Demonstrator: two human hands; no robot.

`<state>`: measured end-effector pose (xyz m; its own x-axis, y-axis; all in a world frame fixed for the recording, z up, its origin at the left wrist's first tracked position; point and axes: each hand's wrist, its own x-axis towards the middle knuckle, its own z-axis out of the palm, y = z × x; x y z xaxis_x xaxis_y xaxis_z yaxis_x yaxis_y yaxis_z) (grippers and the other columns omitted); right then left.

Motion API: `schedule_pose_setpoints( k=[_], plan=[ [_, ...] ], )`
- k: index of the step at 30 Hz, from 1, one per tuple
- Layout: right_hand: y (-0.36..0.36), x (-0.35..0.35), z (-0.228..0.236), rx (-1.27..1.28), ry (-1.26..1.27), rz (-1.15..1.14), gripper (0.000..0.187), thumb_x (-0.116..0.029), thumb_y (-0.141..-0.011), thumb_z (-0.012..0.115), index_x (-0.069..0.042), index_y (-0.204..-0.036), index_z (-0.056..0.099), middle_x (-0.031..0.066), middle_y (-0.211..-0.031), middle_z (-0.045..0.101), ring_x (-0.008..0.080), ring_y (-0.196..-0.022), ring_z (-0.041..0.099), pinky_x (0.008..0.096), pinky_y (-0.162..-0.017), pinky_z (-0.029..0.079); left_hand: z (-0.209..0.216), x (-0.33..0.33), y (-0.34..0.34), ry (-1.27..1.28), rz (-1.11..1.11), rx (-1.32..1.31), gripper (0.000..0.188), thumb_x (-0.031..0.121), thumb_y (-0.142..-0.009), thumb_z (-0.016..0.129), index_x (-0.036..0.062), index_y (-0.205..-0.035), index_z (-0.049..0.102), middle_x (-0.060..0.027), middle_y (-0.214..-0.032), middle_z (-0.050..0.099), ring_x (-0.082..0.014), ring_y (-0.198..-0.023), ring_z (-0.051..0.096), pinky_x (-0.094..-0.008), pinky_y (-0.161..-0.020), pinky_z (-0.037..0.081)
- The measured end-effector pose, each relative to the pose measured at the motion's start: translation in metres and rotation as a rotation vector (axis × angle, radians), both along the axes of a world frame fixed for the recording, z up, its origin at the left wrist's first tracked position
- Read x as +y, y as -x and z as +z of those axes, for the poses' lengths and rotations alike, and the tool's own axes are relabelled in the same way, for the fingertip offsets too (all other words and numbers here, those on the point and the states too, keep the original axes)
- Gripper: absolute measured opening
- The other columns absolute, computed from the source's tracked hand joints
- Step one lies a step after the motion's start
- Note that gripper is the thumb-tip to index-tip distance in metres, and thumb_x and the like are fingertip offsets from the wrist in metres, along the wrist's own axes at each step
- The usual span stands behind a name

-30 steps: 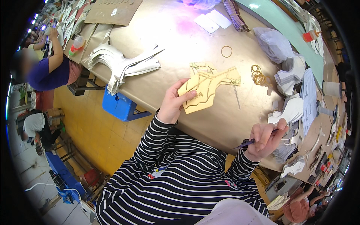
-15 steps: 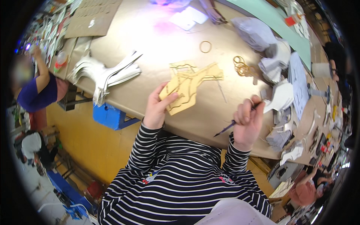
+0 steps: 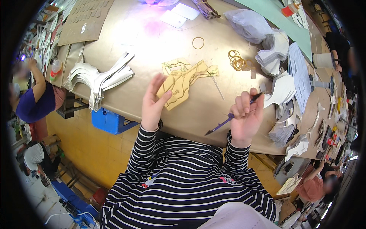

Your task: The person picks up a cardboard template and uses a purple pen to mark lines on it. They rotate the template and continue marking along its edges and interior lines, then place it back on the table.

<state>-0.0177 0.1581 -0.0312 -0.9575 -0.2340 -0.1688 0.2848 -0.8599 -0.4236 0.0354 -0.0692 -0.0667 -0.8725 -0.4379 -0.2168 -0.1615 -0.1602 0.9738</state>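
My left hand point(image 3: 153, 104) is open at the left edge of several yellow pattern templates point(image 3: 178, 89), its fingers apart and its thumb overlapping the lowest piece. The templates have slots and drawn lines and lie overlapped on the table. My right hand point(image 3: 246, 114) is closed around a slim purple pen point(image 3: 224, 123), held above the table's near edge. The pen's thin pointed end slants down to the left, and its dark other end sticks out past the fingers. A thin metal-looking rod point(image 3: 218, 87) lies just right of the templates.
A bundle of white cut pieces point(image 3: 93, 82) lies left on the brown-covered table point(image 3: 126, 97). Yellow rubber bands point(image 3: 237, 61) sit right of centre. Stacked white pieces point(image 3: 282, 91) and a plastic bag point(image 3: 249, 26) crowd the right. A blue stool point(image 3: 108, 121) stands below; other people work nearby.
My left hand has loosened from the templates, its fingers spreading apart, and the templates now rest lower on the table. My right hand still holds the pen, shifted slightly left. The view has shifted slightly.
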Motion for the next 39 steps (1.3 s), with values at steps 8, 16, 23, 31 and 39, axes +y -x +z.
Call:
schedule_pose_setpoints(
  k=[8,16,23,31,39],
  plan=[
    [0.0,-0.001,0.002,0.111,0.032,-0.195,0.028,-0.035,-0.102,0.034,-0.014,-0.095,0.051,-0.0024,-0.063,0.035,0.0062,-0.052,0.025,0.0194,-0.044,0.02,0.013,0.02,-0.008,0.025,-0.447,-0.005,0.026,0.008,-0.091,0.054,-0.0032,-0.114,0.058,-0.0099,-0.111,0.063,-0.0168,-0.108,0.055,-0.0301,-0.096,0.04],
    [0.005,0.015,0.012,0.135,-0.422,0.068,0.05,-0.049,-0.098,0.033,-0.005,-0.12,0.047,-0.0014,-0.064,0.041,0.0038,-0.05,0.025,0.0189,-0.044,0.018,-0.003,0.04,-0.012,0.618,-0.43,0.019,0.041,0.016,-0.084,0.064,0.0017,-0.121,0.053,-0.0168,-0.124,0.051,-0.0293,-0.116,0.047,-0.038,-0.101,0.035],
    [0.003,0.028,0.006,0.096,-0.748,0.177,0.036,-0.02,-0.097,0.044,0.007,-0.121,0.049,0.002,-0.075,0.045,0.0088,-0.071,0.04,0.0218,-0.064,0.033,-0.028,0.008,-0.007,1.032,-0.13,-0.179,0.072,0.02,-0.065,0.08,0.0044,-0.127,0.046,-0.0209,-0.137,0.034,-0.0395,-0.127,0.026,-0.0461,-0.105,0.027],
    [-0.008,0.011,0.013,0.269,-1.116,0.097,0.03,-0.012,-0.095,0.049,0.007,-0.119,0.053,0.0128,-0.08,0.065,0.0135,-0.064,0.06,0.0236,-0.058,0.046,-0.01,0.008,-0.006,0.485,-0.22,-0.162,0.055,0.005,-0.075,0.071,0.0019,-0.124,0.048,-0.0141,-0.113,0.06,-0.0224,-0.102,0.057,-0.0343,-0.086,0.047],
    [-0.014,-0.006,0.026,0.111,-0.962,0.404,0.043,-0.013,-0.098,0.041,0.001,-0.138,0.036,0.012,-0.072,0.066,0.0083,-0.048,0.055,0.0155,-0.044,0.04,0.016,0.014,-0.006,-0.512,0.002,-0.096,0.043,0.007,-0.091,0.058,0.0036,-0.131,0.042,-0.0092,-0.104,0.065,-0.0139,-0.09,0.064,-0.0266,-0.079,0.052]
  ],
)
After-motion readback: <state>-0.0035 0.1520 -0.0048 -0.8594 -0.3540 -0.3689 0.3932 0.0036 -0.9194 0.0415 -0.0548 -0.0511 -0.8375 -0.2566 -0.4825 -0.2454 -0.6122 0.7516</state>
